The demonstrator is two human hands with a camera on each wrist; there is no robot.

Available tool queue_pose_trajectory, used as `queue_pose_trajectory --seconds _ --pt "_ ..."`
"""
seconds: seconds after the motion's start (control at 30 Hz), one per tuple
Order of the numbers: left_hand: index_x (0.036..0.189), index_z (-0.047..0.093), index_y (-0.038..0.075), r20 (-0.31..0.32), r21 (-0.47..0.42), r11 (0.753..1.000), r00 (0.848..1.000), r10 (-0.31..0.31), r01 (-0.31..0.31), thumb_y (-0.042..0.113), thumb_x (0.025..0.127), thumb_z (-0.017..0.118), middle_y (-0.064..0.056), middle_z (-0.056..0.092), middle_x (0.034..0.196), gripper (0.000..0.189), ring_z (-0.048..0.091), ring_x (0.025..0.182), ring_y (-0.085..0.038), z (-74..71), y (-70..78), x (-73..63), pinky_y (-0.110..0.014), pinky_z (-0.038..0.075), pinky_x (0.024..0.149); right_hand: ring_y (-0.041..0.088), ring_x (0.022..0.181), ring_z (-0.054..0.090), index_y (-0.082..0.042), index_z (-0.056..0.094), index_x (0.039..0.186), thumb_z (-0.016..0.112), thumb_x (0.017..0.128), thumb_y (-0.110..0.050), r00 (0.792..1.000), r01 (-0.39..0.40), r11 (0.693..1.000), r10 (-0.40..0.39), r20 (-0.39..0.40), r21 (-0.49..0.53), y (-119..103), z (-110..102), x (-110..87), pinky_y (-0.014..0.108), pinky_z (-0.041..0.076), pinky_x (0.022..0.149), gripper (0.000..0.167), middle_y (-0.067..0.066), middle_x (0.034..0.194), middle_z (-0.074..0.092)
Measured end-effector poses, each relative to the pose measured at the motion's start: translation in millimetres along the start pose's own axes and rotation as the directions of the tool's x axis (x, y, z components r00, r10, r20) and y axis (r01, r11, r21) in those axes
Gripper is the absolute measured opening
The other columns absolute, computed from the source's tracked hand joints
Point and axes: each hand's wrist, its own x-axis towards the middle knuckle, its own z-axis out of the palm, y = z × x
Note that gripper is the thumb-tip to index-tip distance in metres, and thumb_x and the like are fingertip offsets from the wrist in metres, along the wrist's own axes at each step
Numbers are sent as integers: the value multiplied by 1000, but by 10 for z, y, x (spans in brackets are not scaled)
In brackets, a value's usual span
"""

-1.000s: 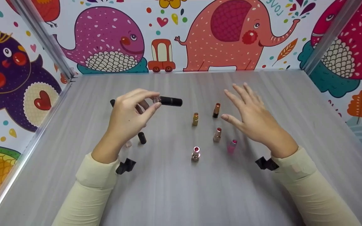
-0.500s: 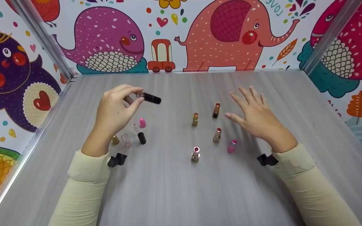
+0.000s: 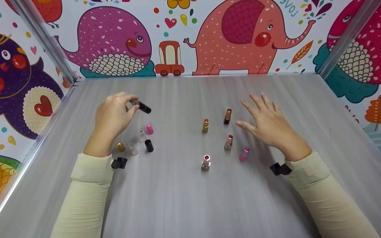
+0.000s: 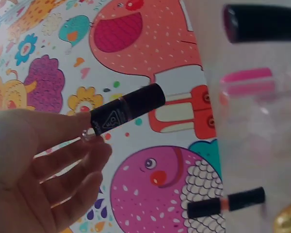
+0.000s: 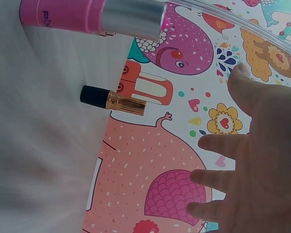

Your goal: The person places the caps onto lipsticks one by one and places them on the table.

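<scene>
My left hand [image 3: 112,115] pinches a black lipstick tube [image 3: 144,107] by its clear end between thumb and fingers, over the left part of the table. In the left wrist view the black end of the lipstick tube [image 4: 128,109] points away from the palm. Another black tube with a rose band [image 4: 225,203] stands on the table there; the hand hides it in the head view. My right hand [image 3: 266,124] hovers with spread fingers and holds nothing. Nearest to it is an uncapped black-and-gold lipstick [image 3: 228,116].
More uncapped lipsticks stand mid-table: a gold one [image 3: 205,125], a rose-gold one [image 3: 229,142], a pink one [image 3: 244,154] and a silvery one [image 3: 206,162]. At left are a pink cap [image 3: 149,129], a black cap [image 3: 149,145], a gold cap [image 3: 120,146] and clear caps [image 3: 133,148].
My left hand has moved left with the black lipstick tube, uncovering the caps on the table. The right hand has shifted only slightly, its fingers still spread.
</scene>
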Motion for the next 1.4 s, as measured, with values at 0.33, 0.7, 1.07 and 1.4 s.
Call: queue_pose_trajectory --seconds 0.33,0.7,1.07,1.4 --pt "122 76 -1 76 112 993 996 -45 36 9 100 73 -23 74 121 24 69 110 -47 153 -250 37 -64 55 91 49 162 4 -15 37 167 62 104 -55 1000 7 1000 -7 10 1 -16 7 6 74 1 124 78 21 174 22" --pt "110 78 -4 77 159 987 997 6 -18 1 96 73 -23 76 109 16 72 101 -47 312 -391 43 -63 57 84 50 161 7 -16 36 167 62 104 -56 1000 6 1000 -6 6 -11 -29 23 14 75 5 124 79 21 174 22" --pt "113 78 -3 79 195 981 997 -15 0 0 98 70 -23 76 109 18 72 98 -48 395 -420 53 -63 58 79 49 162 5 -15 39 166 61 105 -55 1000 11 1000 -12 23 12 -26 15 7 75 4 124 76 20 174 21" --pt "112 77 -4 3 212 977 1000 20 -21 -4 95 68 -23 77 106 19 73 92 -49 482 -477 72 -63 58 74 48 162 5 -15 41 165 60 105 -55 999 16 1000 -16 42 10 -41 20 10 74 4 124 75 19 175 21"
